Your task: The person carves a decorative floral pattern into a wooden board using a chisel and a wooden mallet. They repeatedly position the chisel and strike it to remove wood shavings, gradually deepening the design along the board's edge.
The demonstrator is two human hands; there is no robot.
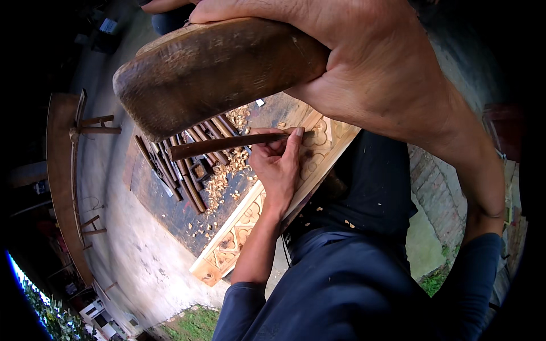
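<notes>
Close to the camera, my right hand (358, 68) is raised and closed on a thick dark wooden mallet (216, 77). Below it my left hand (276, 167) grips a wood chisel (222, 145), whose handle end points left beneath the mallet, apart from it in the picture. The chisel's tip is hidden by my fingers, near the carved face of a long pale board (232, 241). Curved leaf-like or petal-like patterns run along that board. My left wrist lies over it.
Several chisels (185, 179) lie side by side on a dark worktop (170, 219), with wood shavings (219, 193) scattered beside them. A long brown bench (62, 170) stands at the left on the concrete floor (156, 256). Grass (196, 324) borders the floor at the bottom.
</notes>
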